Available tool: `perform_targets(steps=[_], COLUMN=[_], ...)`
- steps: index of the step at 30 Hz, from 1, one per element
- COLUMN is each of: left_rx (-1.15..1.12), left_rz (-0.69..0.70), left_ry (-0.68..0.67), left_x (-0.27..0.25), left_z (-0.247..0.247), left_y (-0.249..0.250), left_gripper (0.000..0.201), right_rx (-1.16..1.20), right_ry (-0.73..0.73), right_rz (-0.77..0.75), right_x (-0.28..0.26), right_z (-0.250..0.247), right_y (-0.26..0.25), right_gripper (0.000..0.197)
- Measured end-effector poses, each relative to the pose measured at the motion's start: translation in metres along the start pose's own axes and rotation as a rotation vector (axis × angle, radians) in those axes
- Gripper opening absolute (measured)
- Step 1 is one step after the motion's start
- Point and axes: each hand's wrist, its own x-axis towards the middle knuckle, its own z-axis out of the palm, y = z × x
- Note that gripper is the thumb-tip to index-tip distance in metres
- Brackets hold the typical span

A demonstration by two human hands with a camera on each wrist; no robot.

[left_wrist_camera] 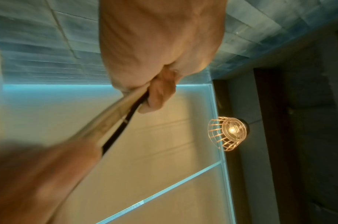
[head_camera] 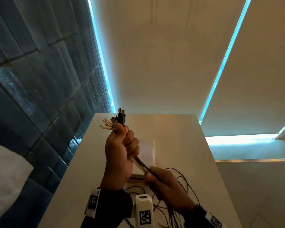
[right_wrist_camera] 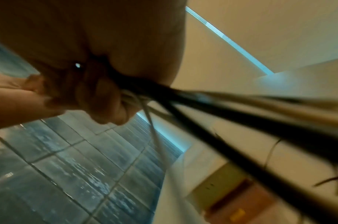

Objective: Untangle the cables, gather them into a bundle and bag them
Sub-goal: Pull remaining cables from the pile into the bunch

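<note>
My left hand (head_camera: 122, 145) is raised above the white table (head_camera: 179, 137) and grips a bundle of black and white cables (head_camera: 141, 162) near their ends. Several plugs (head_camera: 115, 120), white and black, stick out above its fist. My right hand (head_camera: 164, 180) grips the same bundle lower down, close to the left hand. The loose black cable tails (head_camera: 184, 183) hang in loops onto the table below the right hand. A clear plastic bag (head_camera: 147, 153) with a coloured header lies flat on the table behind the hands. The left wrist view shows the taut cables (left_wrist_camera: 114, 115) running from my left hand (left_wrist_camera: 156, 65); the right wrist view shows blurred cables (right_wrist_camera: 231, 115).
A dark blue tiled wall (head_camera: 39, 79) runs along the table's left edge. Light blinds (head_camera: 171, 55) cover the window beyond the table's far end. A caged lamp (left_wrist_camera: 228, 133) shows in the left wrist view. A white cushion (head_camera: 3, 170) sits at the lower left.
</note>
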Motion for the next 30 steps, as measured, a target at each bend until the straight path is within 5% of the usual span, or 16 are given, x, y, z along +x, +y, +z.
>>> perform_targets(steps=[4, 7, 10, 12, 17, 20, 24, 30], left_rx=[-0.014, -0.02, -0.005, -0.001, 0.064, 0.087, 0.107, 0.124], left_rz=[0.028, 0.029, 0.022, 0.013, -0.087, -0.111, -0.106, -0.087], left_ry=[0.041, 0.052, 0.042, 0.03, 0.017, 0.027, 0.046, 0.059], left_x=[-0.004, -0.009, -0.014, -0.017, -0.02, -0.023, -0.029, -0.033], left_z=[-0.013, -0.017, -0.021, -0.025, -0.036, -0.042, -0.047, -0.052], left_y=[0.007, 0.007, 0.009, 0.015, 0.027, 0.03, 0.032, 0.035], left_gripper=[0.036, 0.036, 0.032, 0.03, 0.03, 0.033, 0.034, 0.036], right_rx=[0.187, 0.208, 0.133, -0.138, -0.805, -0.904, -1.102, -1.184], right_ry=[0.027, 0.006, 0.018, -0.001, -0.291, -0.363, -0.564, -0.587], right_rz=[0.221, 0.367, 0.593, 0.682, 0.373, 0.304, 0.31, 0.29], right_x=[-0.025, -0.036, -0.043, -0.041, -0.016, -0.003, 0.0, -0.01], right_z=[-0.016, -0.022, -0.027, -0.034, -0.025, -0.004, 0.013, 0.015], right_y=[0.04, 0.067, 0.098, 0.112, 0.123, 0.133, 0.148, 0.167], right_gripper=[0.055, 0.058, 0.052, 0.048, 0.034, 0.022, 0.044, 0.042])
